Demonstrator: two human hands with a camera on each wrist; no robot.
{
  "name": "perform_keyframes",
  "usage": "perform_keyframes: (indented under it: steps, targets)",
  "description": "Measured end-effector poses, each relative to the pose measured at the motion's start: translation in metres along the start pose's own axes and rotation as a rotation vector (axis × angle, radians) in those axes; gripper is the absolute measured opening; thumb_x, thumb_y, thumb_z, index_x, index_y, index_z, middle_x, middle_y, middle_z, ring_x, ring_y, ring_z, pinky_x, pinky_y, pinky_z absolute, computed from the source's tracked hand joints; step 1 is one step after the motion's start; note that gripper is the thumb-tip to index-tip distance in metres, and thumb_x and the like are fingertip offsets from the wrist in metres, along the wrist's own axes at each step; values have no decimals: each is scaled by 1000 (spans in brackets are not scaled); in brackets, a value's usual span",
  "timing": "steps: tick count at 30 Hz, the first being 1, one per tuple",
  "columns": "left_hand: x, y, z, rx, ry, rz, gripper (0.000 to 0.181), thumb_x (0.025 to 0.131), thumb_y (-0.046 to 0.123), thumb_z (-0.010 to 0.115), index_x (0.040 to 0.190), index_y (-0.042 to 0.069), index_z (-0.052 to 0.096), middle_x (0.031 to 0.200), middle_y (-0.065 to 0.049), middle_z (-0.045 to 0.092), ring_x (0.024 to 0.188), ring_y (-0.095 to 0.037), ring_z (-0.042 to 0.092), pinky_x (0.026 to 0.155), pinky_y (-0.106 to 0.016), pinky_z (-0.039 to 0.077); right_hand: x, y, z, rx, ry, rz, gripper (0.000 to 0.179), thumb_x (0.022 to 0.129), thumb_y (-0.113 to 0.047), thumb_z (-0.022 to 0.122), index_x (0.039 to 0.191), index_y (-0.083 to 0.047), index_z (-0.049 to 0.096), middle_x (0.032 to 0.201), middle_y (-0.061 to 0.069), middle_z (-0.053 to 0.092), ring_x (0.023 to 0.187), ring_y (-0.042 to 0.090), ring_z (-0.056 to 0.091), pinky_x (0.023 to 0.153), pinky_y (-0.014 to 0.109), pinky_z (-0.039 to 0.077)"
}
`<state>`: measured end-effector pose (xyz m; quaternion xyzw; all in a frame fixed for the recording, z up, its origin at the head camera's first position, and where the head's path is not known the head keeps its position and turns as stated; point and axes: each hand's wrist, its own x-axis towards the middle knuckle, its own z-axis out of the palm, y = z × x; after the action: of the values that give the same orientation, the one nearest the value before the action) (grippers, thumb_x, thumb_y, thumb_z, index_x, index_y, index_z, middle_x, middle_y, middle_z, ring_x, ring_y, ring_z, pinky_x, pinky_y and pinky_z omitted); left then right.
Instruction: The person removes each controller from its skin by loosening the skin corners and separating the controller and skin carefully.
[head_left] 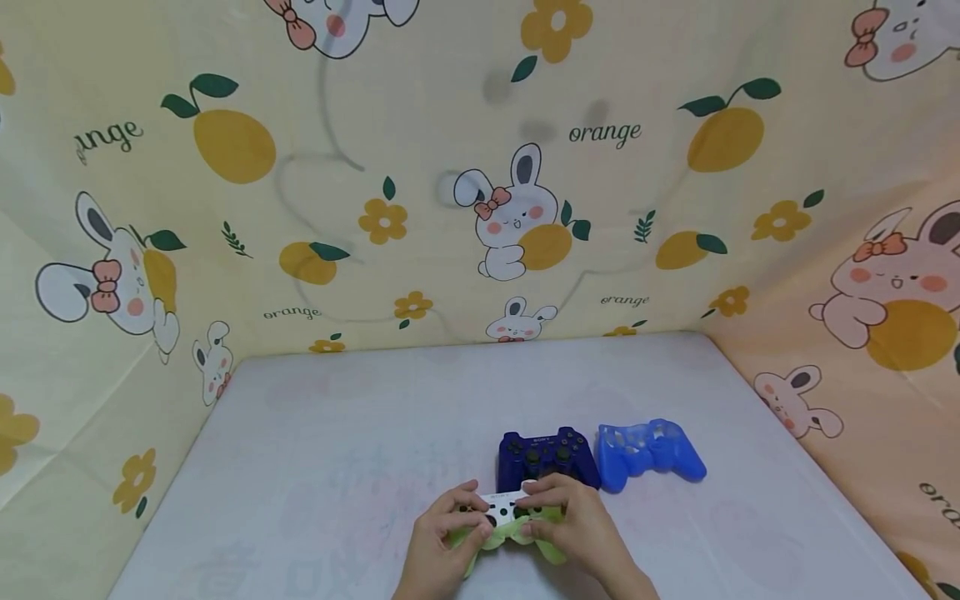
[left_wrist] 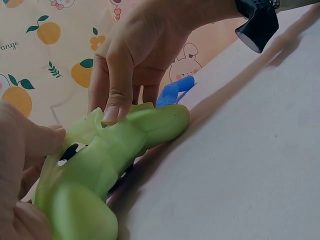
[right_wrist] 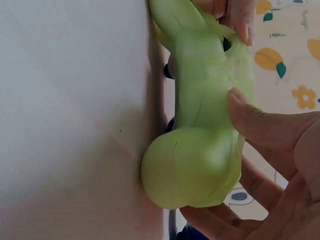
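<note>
A white game controller (head_left: 502, 510) sits partly inside a soft light green silicone cover (head_left: 553, 550), low in the head view. My left hand (head_left: 444, 542) grips the cover's left side, thumb near the front edge and fingers over the top. On the opposite side my right hand (head_left: 583, 529) pinches the cover between thumb and fingers. From the left wrist, the green cover's outer face shows, with a dark opening near my left fingers. In the right wrist view, the right thumb presses the cover's edge. The fingers hide much of the controller's face.
Just behind the hands lies a dark blue controller (head_left: 547, 454), close to the white one. Beside it on the right is a bright blue silicone cover (head_left: 648, 450). Both lie on a white tabletop (head_left: 337, 433), with patterned cloth walls (head_left: 420, 150) at the back and sides.
</note>
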<state>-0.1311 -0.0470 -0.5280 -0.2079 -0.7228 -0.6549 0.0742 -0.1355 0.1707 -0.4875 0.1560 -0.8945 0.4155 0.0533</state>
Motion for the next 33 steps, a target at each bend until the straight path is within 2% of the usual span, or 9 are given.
perform_keyframes:
  steps: [6,9,13,16,19,22,26,29,33]
  targets:
    - [-2,3,-6,80,-44,-54,3,87,17,76,84,18,78,106,5,64,127,-28,49,106,-33,36,-2,-6,2,-6,-2,33,24,70,-20,88,93,-20,80,110,0,70,108,30,61,94,57,44]
    - [-4,3,-7,107,-54,-41,5,85,15,77,82,20,77,107,5,64,127,-29,49,107,-32,35,-3,-7,3,-19,7,44,25,69,-19,88,93,-20,80,111,-1,70,109,29,61,95,56,44]
    - [-6,4,-7,101,-43,-12,6,84,12,78,82,18,77,109,3,63,127,-32,49,106,-33,36,-2,-9,4,-45,21,44,26,68,-18,88,93,-19,80,111,-1,71,108,28,62,95,54,44]
    - [-7,4,-7,116,-30,-31,2,86,17,77,85,15,78,110,4,62,127,-31,49,105,-36,38,-1,-10,4,-61,25,38,27,69,-18,88,94,-17,80,111,0,71,108,27,62,95,54,44]
    - [-7,4,-6,145,-15,-46,11,88,23,75,90,14,79,111,5,61,126,-30,51,105,-40,39,-1,-8,4,-60,26,29,28,70,-19,88,96,-16,80,111,-1,71,108,26,63,94,53,45]
    - [-7,4,-5,170,8,7,12,89,22,74,93,12,79,111,3,61,123,-32,53,104,-41,40,-1,-7,3,-40,23,28,29,70,-21,87,98,-15,80,111,-2,71,109,26,62,95,52,45]
    - [-7,2,-3,198,53,144,3,85,12,77,88,14,78,110,0,62,117,-35,55,104,-32,40,-2,-5,3,-31,18,29,29,71,-24,87,98,-16,80,111,-3,71,109,25,62,95,52,45]
    - [-8,-1,-2,263,94,223,9,82,11,80,86,18,78,110,1,62,112,-29,56,98,-31,44,-2,-4,3,-36,14,38,29,72,-26,87,99,-17,80,112,-4,71,110,26,62,95,52,45]
    - [-9,-3,0,368,136,246,14,79,12,83,88,23,79,110,4,63,106,-21,56,85,-39,50,-4,-4,2,-40,16,60,30,71,-24,87,99,-18,80,113,-5,70,111,26,62,95,54,44]
